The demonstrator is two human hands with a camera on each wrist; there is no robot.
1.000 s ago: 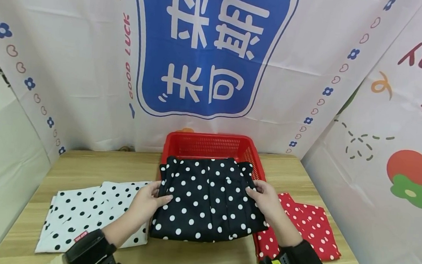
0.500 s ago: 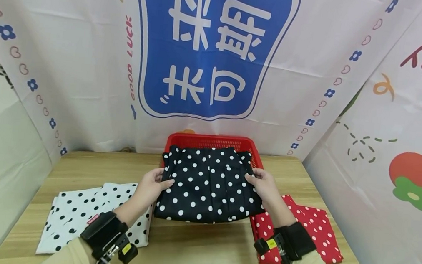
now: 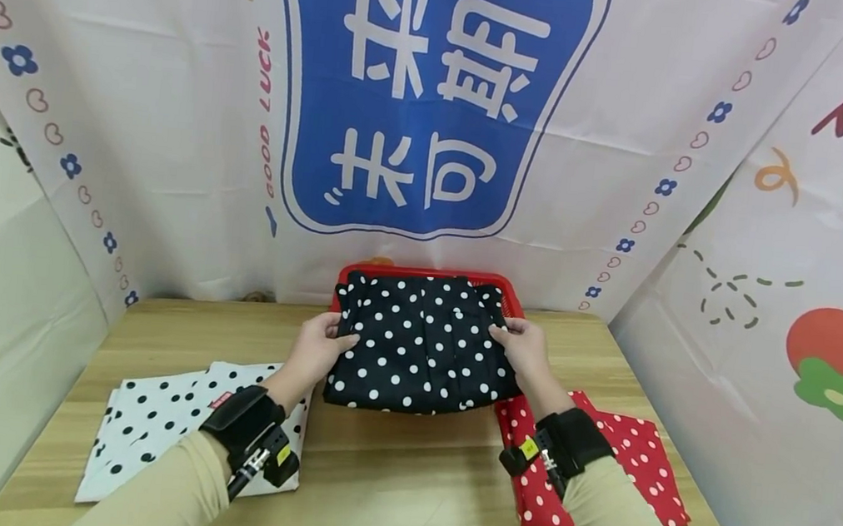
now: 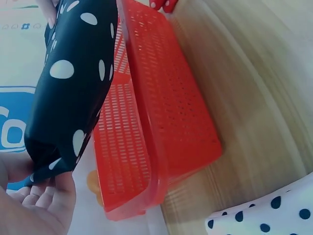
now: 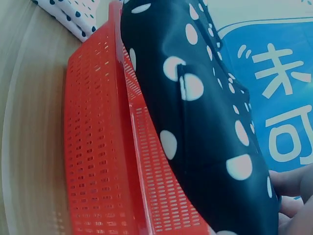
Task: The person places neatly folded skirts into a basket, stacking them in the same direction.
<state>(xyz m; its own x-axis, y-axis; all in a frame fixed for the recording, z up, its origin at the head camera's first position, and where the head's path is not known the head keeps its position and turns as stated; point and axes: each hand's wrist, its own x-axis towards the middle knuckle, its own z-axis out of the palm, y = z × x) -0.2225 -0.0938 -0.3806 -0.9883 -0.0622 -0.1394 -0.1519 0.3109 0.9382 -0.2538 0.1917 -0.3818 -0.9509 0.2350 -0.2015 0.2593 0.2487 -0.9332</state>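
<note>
The white cloth (image 3: 152,419) lies near the left edge of the counter (image 3: 401,495), partly under my left forearm. My left hand (image 3: 314,350) pinches the left side of the black cloth (image 3: 422,347), thumb on top and fingers beneath. I hold that folded cloth over the red basket (image 3: 428,273), which stands at the middle of the counter's far edge; whether they touch I can't tell. My right hand (image 3: 527,352) grips the cloth's right side, thumb on top. The red cloth (image 3: 638,457) lies near the right edge.
</note>
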